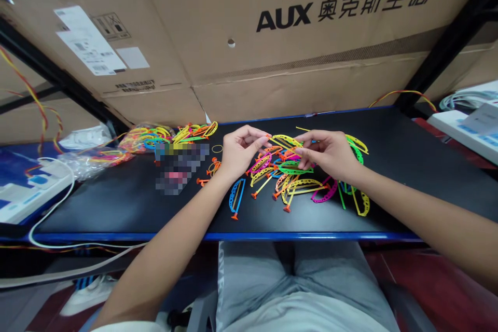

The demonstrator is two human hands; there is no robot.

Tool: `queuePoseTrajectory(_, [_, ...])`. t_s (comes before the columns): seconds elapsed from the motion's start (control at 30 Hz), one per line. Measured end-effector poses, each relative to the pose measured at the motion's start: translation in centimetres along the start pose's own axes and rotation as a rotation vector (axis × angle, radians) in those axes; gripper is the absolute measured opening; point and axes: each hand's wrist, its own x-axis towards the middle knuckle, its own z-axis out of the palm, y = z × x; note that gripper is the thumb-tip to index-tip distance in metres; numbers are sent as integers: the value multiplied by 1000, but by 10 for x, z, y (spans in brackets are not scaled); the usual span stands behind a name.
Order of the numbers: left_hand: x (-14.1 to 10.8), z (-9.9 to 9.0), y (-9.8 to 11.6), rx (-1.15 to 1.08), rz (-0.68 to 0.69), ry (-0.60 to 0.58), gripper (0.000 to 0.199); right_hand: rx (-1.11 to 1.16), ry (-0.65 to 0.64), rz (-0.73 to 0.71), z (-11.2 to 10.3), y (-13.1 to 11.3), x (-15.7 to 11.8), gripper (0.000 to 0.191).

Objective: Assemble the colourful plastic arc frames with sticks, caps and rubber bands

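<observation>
Yellow plastic arc (286, 141), long axis sideways between left hand (241, 151) and right hand (327, 153); fingers seemingly pinching it

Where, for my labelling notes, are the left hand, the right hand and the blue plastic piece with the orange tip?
Left hand (243, 151): head view, back of the hand.
Right hand (329, 154): head view, back of the hand.
Blue plastic piece (232, 194): head view, its curved blue side.
</observation>
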Motion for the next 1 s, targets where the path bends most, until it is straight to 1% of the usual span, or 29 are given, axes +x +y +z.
queuePoseTrajectory(0.13, [1, -2, 0, 30, 11, 29, 26, -4, -2, -3, 0, 0, 0, 35])
queuePoseTrajectory(0.4, [-1, -1, 0, 29, 36, 8, 24, -12, -9, -11, 1, 3, 0, 36])
queuePoseTrajectory(0.7, [-4, 2, 6, 59, 96, 26, 21, -48, 48, -29, 2, -2, -1, 33])
queuePoseTrajectory(0.9, [-5, 3, 5, 86, 81, 53, 22, -47, 77, -29, 5, -3, -4, 34])
queuePoseTrajectory(1.0, [-6, 4, 4, 87, 95, 72, 24, -35, 75, -39, 8, -3, -6, 35])
